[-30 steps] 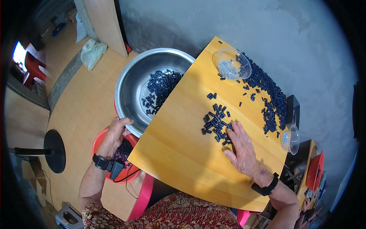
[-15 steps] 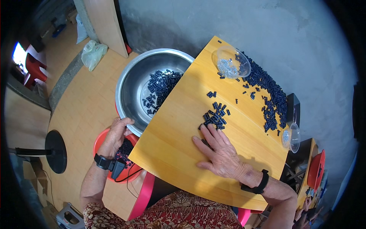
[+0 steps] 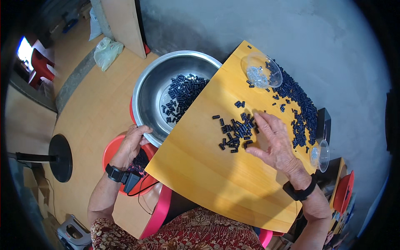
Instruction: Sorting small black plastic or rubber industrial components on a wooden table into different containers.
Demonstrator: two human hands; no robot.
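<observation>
A wide steel basin (image 3: 146, 89) sits against the left edge of the yellow wooden table (image 3: 200, 183), with many small black tubular parts (image 3: 185, 91) inside it. My left hand (image 3: 134, 143) grips its near rim, thumb over the top. On the tabletop lies a loose cluster of the same black parts (image 3: 239, 131), spread out in a rough patch. My right hand (image 3: 276, 143) is just right of that patch, fingers apart and thumb stretched toward it. Its fingertips are at the patch's right edge; I see nothing held in them.
A long heap of black parts (image 3: 306, 106) lines the table's far right side. Two clear plastic bowls (image 3: 266, 75) with small shiny pieces stand by it. A red basin (image 3: 111, 150) is below my left hand. A black round base (image 3: 60, 158) stands on the floor.
My right hand has moved right and away from me, from the near side of the small cluster to its right side. The cluster is now wider and more spread. My left hand keeps its hold.
</observation>
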